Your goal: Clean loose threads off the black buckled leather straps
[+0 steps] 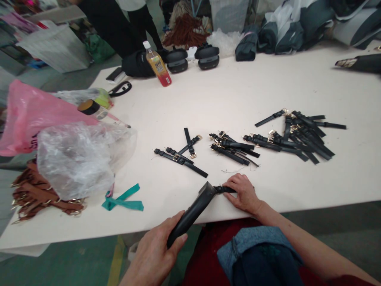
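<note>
My left hand (159, 248) is wrapped round a long black tool (192, 210) with a squared-off end; its exact kind I cannot make out. That end points up and right, close to the end of a short black strap (219, 189). Pressed low over this strap at the table's front edge, my right hand (243, 194) holds it with closed fingers, which hide most of it. Just beyond lie several black straps with gold buckles (233, 147), and more in a small group on the left (181, 158). A larger heap of straps (306, 133) spreads to the right.
A clear plastic bag (77, 159), a pink bag (35, 115), brown straps (41, 190) and teal ribbon (125, 201) lie on the white table (226, 95)'s left. At the back stand a drink bottle (159, 67) and dark rolls (247, 43). A person (114, 29) is beyond.
</note>
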Available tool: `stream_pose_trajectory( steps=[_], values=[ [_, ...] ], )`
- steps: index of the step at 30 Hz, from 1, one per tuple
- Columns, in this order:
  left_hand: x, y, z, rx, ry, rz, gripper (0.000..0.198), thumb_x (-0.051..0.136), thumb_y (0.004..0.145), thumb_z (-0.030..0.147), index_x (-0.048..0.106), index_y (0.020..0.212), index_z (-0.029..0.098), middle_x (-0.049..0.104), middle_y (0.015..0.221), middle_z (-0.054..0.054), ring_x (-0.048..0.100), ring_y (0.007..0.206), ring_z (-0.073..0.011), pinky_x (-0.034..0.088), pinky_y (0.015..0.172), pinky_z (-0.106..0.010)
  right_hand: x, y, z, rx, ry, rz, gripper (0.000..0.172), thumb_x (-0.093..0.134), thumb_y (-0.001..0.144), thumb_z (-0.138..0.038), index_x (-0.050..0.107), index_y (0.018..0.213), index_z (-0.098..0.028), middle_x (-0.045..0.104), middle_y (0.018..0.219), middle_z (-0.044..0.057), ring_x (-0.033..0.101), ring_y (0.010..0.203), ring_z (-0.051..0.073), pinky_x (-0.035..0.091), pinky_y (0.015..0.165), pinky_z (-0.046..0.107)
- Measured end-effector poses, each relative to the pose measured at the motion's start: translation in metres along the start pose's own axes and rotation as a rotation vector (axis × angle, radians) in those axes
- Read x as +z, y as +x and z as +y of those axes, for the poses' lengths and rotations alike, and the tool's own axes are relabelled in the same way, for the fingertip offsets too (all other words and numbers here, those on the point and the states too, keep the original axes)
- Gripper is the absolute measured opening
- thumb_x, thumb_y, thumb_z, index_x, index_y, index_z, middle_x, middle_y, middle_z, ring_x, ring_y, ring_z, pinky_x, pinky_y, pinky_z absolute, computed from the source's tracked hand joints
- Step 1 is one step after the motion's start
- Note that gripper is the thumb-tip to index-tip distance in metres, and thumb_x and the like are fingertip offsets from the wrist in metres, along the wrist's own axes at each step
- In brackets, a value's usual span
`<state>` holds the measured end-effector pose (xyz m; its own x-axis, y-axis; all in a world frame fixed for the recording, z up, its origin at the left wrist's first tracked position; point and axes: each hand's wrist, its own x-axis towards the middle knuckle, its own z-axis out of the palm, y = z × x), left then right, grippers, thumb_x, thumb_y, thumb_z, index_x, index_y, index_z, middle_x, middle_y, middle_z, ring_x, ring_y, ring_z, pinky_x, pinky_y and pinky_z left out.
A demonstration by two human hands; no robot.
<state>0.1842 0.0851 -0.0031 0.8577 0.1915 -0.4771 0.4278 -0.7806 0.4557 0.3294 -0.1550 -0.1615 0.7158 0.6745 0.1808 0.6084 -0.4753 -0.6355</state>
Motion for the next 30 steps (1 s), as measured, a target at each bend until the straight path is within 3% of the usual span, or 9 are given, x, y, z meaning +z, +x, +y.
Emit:
stream_pose_trajectory(
  steps=[11, 15, 23, 30],
  values=[
    [0.008, -0.009, -0.005, -0.042, 0.018, 0.015, 0.045, 0.054, 0.081, 0.034, 0.060, 0.125, 0.027, 0.064, 0.122, -0.002, 0.059, 0.113, -0.0275, 0.047, 0.097, -0.039, 0.002, 0.003, -0.009, 0.060, -0.006, 0.035, 0.016, 0.064, 0.076, -0.020, 0.065, 0.092, -0.021, 0.061, 0.087, 0.005, 0.048, 0.088, 0.024, 0.035, 0.078, 0.039],
    [0.007, -0.014, -0.008, -0.052, 0.050, -0.032, 0.046, 0.053, 0.082, 0.036, 0.058, 0.126, 0.027, 0.063, 0.124, -0.002, 0.058, 0.115, -0.0274, 0.046, 0.099, -0.039, 0.002, 0.002, -0.008, 0.055, 0.007, 0.043, 0.015, 0.064, 0.077, -0.021, 0.066, 0.091, -0.022, 0.061, 0.086, 0.005, 0.049, 0.086, 0.023, 0.035, 0.077, 0.038],
    [0.009, -0.004, 0.002, -0.070, 0.119, -0.053, 0.051, 0.049, 0.084, 0.037, 0.051, 0.133, 0.025, 0.057, 0.132, -0.004, 0.051, 0.123, -0.0270, 0.041, 0.103, -0.041, 0.002, 0.002, -0.007, 0.048, 0.006, 0.037, 0.015, 0.065, 0.076, -0.022, 0.065, 0.092, -0.021, 0.061, 0.087, 0.005, 0.049, 0.087, 0.024, 0.035, 0.077, 0.038],
    [0.006, -0.009, -0.011, -0.068, 0.071, -0.033, 0.050, 0.048, 0.086, 0.041, 0.052, 0.132, 0.025, 0.058, 0.130, -0.004, 0.053, 0.120, -0.0270, 0.041, 0.104, -0.042, 0.005, 0.000, -0.016, 0.104, 0.016, 0.057, 0.015, 0.060, 0.074, -0.011, 0.058, 0.085, -0.020, 0.060, 0.087, 0.005, 0.050, 0.085, 0.023, 0.037, 0.076, 0.035]
  ],
)
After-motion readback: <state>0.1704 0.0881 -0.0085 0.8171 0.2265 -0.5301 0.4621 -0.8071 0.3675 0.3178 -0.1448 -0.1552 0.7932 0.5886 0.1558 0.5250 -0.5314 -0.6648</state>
